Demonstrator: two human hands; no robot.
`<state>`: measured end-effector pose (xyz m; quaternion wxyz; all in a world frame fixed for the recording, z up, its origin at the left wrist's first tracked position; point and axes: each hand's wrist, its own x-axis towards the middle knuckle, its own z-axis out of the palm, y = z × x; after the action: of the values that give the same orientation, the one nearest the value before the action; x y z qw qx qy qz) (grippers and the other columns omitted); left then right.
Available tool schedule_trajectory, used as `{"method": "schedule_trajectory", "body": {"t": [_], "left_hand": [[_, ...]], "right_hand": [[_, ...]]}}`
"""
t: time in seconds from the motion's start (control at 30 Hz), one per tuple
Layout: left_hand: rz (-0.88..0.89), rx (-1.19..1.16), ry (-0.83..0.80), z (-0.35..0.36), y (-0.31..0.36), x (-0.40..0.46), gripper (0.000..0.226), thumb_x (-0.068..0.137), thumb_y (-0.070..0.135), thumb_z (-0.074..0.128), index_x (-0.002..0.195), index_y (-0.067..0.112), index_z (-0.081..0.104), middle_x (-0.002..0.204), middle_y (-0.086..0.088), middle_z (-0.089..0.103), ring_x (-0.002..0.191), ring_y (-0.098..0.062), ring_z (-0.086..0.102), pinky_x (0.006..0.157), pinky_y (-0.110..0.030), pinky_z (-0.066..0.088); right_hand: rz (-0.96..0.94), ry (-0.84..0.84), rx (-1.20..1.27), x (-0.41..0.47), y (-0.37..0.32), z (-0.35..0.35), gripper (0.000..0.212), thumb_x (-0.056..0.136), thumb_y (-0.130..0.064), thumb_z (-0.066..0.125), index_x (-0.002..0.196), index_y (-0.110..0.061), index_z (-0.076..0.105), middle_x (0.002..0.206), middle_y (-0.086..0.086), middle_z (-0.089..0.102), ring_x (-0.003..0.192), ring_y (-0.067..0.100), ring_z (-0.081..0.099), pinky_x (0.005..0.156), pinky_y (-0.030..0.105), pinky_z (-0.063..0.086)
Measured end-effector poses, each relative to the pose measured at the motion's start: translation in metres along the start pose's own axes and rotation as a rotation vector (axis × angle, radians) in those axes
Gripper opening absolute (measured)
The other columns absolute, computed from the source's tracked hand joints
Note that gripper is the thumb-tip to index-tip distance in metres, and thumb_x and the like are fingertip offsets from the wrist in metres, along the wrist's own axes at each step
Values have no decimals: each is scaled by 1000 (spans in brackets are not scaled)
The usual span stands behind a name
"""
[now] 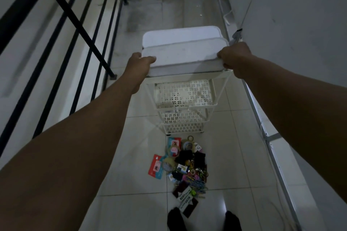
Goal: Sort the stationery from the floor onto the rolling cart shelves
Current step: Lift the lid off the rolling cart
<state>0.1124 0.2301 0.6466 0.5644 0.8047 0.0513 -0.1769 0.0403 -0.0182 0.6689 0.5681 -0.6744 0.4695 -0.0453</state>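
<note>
From the head camera, the left hand (pixel 139 63) and right hand (pixel 233 58) gripped, fingers curled, the two ends of the white lid (pixel 182 56) atop the rolling cart (pixel 185 99). The stationery (pixel 185 167) lay heaped on the floor (pixel 131 202) by the cart's front edge.

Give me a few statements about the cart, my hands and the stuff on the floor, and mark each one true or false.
1. Both hands grip the white lid: left hand at its left end, right hand at its right end. True.
2. The stationery pile lies on the cart's top shelf. False: it lies on the tiled floor in front of the cart.
3. The cart's perforated shelves look bare. True.
4. The black railing runs along the person's right. False: it is on the left; a white wall is on the right.
5. Rolls of tape lie in the pile. True.
</note>
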Motion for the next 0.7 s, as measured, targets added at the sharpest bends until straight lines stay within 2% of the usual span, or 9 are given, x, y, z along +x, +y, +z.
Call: {"method": "schedule_trajectory", "body": {"t": [0.03, 0.13, 0.2, 0.27, 0.37, 0.4, 0.47, 0.57, 0.7], "left_hand": [[13, 38, 6, 2, -3, 2, 65, 85, 34, 63, 137, 1, 41, 131, -13, 53, 113, -28, 58, 82, -30, 49], [67, 116, 22, 7, -6, 5, 55, 89, 31, 61, 136, 8, 43, 118, 1, 51, 93, -13, 53, 61, -17, 38], [84, 137, 21, 7, -6, 5, 51, 89, 30, 61, 132, 9, 47, 116, -1, 54, 94, -14, 53, 60, -18, 39], [98, 152, 11, 8, -6, 4, 48, 89, 29, 61, 131, 10, 49, 113, -1, 54, 94, -14, 54, 63, -18, 41], [112, 197, 21, 8, -9, 3, 50, 88, 31, 61, 131, 10, 46, 118, -1, 52, 96, -14, 50, 68, -19, 40], [114, 207, 32, 7, -11, 2, 55, 88, 33, 61, 135, 9, 43, 124, -2, 51, 99, -14, 49, 74, -21, 39], [103, 197, 71, 4, -17, -2, 68, 89, 37, 59, 145, 9, 31, 137, -4, 44, 110, -15, 45, 85, -24, 35], [71, 146, 152, -2, -31, -10, 73, 92, 43, 51, 151, 13, 20, 152, -5, 34, 131, -21, 39, 92, -25, 30], [-26, 67, 215, -10, -66, -17, 62, 96, 43, 41, 149, 14, 27, 147, -6, 41, 127, -24, 45, 95, -28, 37]], "right_hand": [[-31, -27, -54, 0, 3, 1, 6, 95, -11, 47, 89, -10, 50, 109, 8, 51, 88, 21, 55, 67, 17, 50], [-120, -65, -234, 0, 16, 1, 19, 88, -10, 54, 73, -17, 44, 103, 9, 49, 89, 20, 51, 77, 28, 52], [-114, -75, -253, 1, 19, 3, 6, 91, -12, 55, 86, -12, 52, 103, 10, 52, 84, 21, 52, 71, 28, 50], [-104, -65, -296, 4, 20, 3, 24, 94, -16, 54, 115, -4, 53, 103, 12, 52, 77, 19, 53, 65, 26, 46], [-125, -91, -282, 0, 21, 2, 29, 89, -20, 60, 114, -6, 55, 104, 11, 51, 70, 18, 49, 54, 25, 42], [-104, -78, -233, 0, 23, 2, 39, 88, -24, 63, 120, -5, 51, 109, 11, 51, 69, 17, 49, 52, 24, 41], [-74, -19, -150, -2, 29, 1, 61, 86, -31, 65, 136, -6, 40, 125, 11, 52, 87, 21, 57, 60, 27, 47], [-116, 99, -108, -8, 45, -1, 57, 86, -32, 57, 136, -9, 41, 134, 13, 50, 109, 25, 55, 85, 36, 49], [-37, 253, -35, -12, 78, -4, 57, 90, -36, 46, 139, -10, 35, 140, 10, 43, 120, 29, 52, 97, 40, 48]]}}
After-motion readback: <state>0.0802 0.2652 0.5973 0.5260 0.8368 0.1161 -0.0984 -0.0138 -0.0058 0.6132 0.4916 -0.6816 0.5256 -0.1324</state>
